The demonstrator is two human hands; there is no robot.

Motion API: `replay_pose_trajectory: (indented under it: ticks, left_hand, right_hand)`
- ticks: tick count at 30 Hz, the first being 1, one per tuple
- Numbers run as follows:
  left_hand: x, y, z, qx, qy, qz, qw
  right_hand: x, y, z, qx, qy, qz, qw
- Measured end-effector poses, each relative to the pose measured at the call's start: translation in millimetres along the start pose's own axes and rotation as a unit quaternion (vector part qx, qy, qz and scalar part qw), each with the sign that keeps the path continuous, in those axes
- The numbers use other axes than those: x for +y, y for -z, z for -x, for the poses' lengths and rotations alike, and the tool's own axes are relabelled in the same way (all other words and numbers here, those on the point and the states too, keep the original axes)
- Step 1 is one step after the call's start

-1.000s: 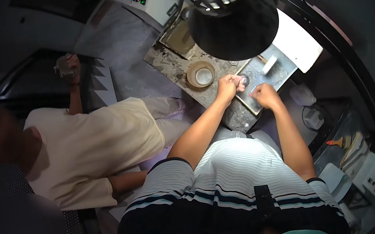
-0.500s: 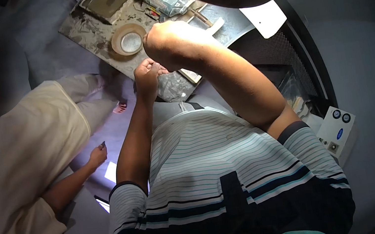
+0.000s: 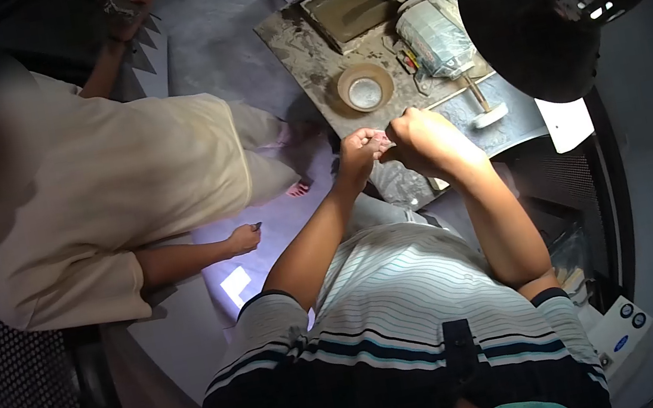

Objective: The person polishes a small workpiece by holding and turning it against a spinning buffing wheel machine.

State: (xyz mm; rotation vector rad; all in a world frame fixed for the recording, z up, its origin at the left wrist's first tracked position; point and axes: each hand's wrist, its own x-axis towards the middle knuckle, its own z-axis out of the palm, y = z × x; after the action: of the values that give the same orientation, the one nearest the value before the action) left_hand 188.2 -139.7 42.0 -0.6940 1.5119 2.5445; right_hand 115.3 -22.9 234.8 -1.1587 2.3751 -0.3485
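Observation:
My left hand (image 3: pixel 358 156) is closed, pinching a small pinkish piece (image 3: pixel 382 139) too small to identify. Close against it, my right hand (image 3: pixel 425 138) is curled with its back toward me; its fingertips are hidden at the piece, so what they grip does not show. Both hands are above the front of a stained workbench (image 3: pixel 290 49). Just beyond them stands a tan bowl (image 3: pixel 386 85) with pale grey contents. To their right, a white polishing wheel (image 3: pixel 491 116) sits on the shaft of a plastic-wrapped motor (image 3: pixel 435 36).
A black lamp (image 3: pixel 527 29) hangs over the bench's right side. Behind the bowl lies a shallow tray (image 3: pixel 326 29) of brownish material. A co-worker in a beige shirt (image 3: pixel 103 173) sits at left, holding a small dark object (image 3: pixel 257 227). A white box with gauges (image 3: pixel 626 339) stands lower right.
The view has swung left, so the bench appears farther right and more of the lamp shows. My right forearm has lowered, and its hand has come in beside my left.

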Motion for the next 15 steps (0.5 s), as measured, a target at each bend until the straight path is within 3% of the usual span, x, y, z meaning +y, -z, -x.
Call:
replay_pose_trajectory:
  ticks: [1, 3, 5, 8, 10, 15]
  left_hand:
    - [-9.5, 8.8, -8.2, -0.001, 0.003, -0.007, 1.000]
    - [-30.7, 16.1, -21.3, -0.036, -0.060, -0.001, 0.998]
    - [-20.7, 5.1, -21.0, -0.051, -0.043, -0.013, 0.998]
    - [-7.3, -6.9, -5.1, -0.058, -0.020, -0.032, 0.998]
    - [-7.9, -6.0, 9.4, -0.053, -0.004, -0.049, 0.997]
    - [-7.4, -0.7, 22.7, -0.038, 0.012, -0.069, 0.997]
  right_hand:
    - [-7.8, 6.8, 2.0, 0.003, -0.002, -0.007, 1.000]
    - [-26.6, 23.2, 9.0, 0.163, 0.096, -0.079, 0.979]
    - [-46.5, 38.7, 12.0, 0.370, 0.239, -0.057, 0.896]
    - [-71.8, 71.3, 34.6, 0.331, 0.175, -0.045, 0.926]
    - [-76.3, 77.2, 39.7, 0.241, 0.119, -0.024, 0.963]
    - [-75.6, 69.6, 38.0, 0.208, 0.097, -0.024, 0.973]
